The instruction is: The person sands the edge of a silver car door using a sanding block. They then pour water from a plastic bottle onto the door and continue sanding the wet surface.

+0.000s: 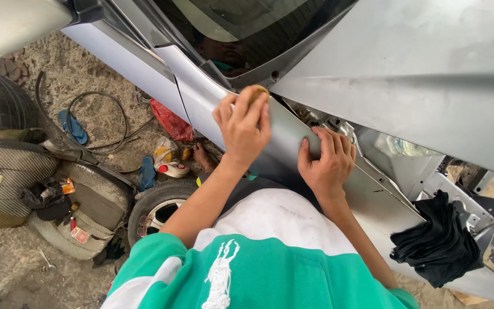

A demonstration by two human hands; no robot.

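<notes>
Sanding of the grey car fender is in hand, near the windscreen corner. A small tan sanding pad is pinched in the left hand, fingers clenched on it. The panel is steadied by the right hand, laid flat, gripping nothing. Even pressure seems called for next

Seen from above, a left hand presses a small tan pad against a bare grey metal car fender panel, while the right hand lies flat on it. A black folded cloth rests nearby.
</notes>
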